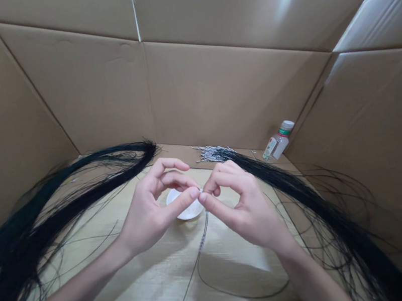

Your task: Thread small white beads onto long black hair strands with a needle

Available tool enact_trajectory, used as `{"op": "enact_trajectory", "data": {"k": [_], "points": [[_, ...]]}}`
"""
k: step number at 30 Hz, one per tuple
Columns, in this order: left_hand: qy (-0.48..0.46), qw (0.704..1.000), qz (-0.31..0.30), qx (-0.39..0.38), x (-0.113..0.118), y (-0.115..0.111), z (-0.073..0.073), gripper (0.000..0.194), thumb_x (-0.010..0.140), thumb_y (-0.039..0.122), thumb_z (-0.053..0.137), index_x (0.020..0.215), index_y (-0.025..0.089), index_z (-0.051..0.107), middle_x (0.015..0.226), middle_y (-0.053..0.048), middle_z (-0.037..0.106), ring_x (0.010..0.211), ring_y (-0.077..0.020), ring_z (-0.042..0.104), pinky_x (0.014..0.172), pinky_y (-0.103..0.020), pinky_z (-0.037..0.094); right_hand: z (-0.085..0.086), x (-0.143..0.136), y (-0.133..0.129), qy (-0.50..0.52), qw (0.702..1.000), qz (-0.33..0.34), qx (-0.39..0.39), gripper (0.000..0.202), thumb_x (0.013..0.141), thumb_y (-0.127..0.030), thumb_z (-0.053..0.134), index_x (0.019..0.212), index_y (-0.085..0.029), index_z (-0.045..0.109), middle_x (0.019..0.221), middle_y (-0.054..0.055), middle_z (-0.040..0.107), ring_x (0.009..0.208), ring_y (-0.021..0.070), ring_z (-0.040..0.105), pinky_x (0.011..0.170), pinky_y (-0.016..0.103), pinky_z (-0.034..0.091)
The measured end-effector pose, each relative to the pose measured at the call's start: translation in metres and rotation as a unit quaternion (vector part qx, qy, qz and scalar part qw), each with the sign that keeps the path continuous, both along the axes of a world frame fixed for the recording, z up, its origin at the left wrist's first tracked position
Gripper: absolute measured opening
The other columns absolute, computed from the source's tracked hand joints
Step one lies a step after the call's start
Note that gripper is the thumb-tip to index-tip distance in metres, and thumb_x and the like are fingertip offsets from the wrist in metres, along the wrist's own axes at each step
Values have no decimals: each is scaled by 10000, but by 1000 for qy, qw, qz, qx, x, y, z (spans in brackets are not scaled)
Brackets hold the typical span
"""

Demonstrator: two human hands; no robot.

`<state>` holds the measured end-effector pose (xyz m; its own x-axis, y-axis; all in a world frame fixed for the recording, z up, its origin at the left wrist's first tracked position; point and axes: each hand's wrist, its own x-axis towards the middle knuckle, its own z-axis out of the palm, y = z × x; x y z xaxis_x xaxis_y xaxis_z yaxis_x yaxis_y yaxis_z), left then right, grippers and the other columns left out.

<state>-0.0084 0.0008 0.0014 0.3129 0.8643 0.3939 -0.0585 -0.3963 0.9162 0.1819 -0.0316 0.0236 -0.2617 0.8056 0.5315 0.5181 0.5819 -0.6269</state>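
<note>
Pinching at the far end of a thin black cord [206,219], the left hand [159,203] and the right hand [242,205] meet tip to tip near the middle of the scene. Each thumb is closed against a finger, clamped on the cord's end; the small piece between the tips is mostly covered, so I cannot tell its shape. The cord hangs below the fingertips toward the near side, its long axis running from far to near and slanting a little left. Where it comes into view it is closer to the right thumb than to the left. Small beads [202,242] sit partway down; below them one strand runs to the near edge, while another curves right to the right forearm. A white bowl [184,215] stands behind the left fingers on the table [139,292]. A black bundle [17,266] lies left, another bundle [323,202] right with silvery ends [211,154] far off, and a bottle [279,140] leans at the far right.
</note>
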Motion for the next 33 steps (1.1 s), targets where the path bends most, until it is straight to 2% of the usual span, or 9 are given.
{"op": "enact_trajectory", "data": {"k": [7,14,18,21,24,26,28,31,33], "points": [[-19,999,43,18,1,-3,1,332,874,261,796,1074,256,530,825,15,755,794,-192,689,799,-328,500,1,2,3,25,1000,10,-12,161,961,-247,666,804,-215,665,808,-1,628,843,186,553,805,354,430],[34,983,154,99,2,0,0,141,834,318,828,810,237,714,1029,-18,587,977,-196,629,955,-308,444,-5,4,14,51,997,46,-39,201,962,-214,665,762,-213,651,803,-13,622,827,171,555,805,338,431],[-18,990,131,57,2,1,3,300,841,294,825,957,268,550,911,19,675,840,-179,654,877,-322,471,-6,5,16,25,998,48,-38,195,924,-152,669,740,-204,630,787,-26,626,818,161,553,803,333,424],[-67,988,138,32,2,1,7,429,849,257,817,995,281,414,824,40,744,779,-174,664,812,-313,476,-4,7,15,-31,993,83,-84,207,912,-141,676,718,-204,638,791,-30,665,834,163,588,834,340,437],[-74,986,149,27,2,3,10,439,837,251,826,976,270,410,829,34,764,788,-168,670,808,-306,475,-5,5,16,-7,989,79,-123,54,922,-276,734,893,-232,720,983,-10,750,984,192,652,934,373,465],[-73,987,140,23,2,4,10,429,845,258,819,980,271,412,826,33,769,783,-170,680,805,-309,477,-7,2,17,61,986,75,-137,166,905,-345,770,1037,-250,735,1108,8,763,1065,202,677,973,377,489],[-70,988,138,22,3,5,8,424,846,271,821,985,275,420,821,30,773,785,-180,695,810,-320,480,-10,-1,18,123,979,77,-146,144,914,-339,760,1021,-243,750,1036,16,783,990,196,714,896,350,541],[-64,987,146,28,4,8,3,427,835,286,833,995,279,437,815,24,769,798,-195,713,832,-330,482,-13,-5,20,168,977,49,-121,115,935,-302,724,859,-220,753,802,8,769,787,179,718,720,308,565],[-56,989,132,36,2,16,-2,416,856,303,813,1045,279,443,832,18,760,811,-197,719,839,-331,491,-13,-5,20,182,978,28,-97,129,927,-291,729,824,-215,747,762,5,759,752,173,712,696,298,566]]}}
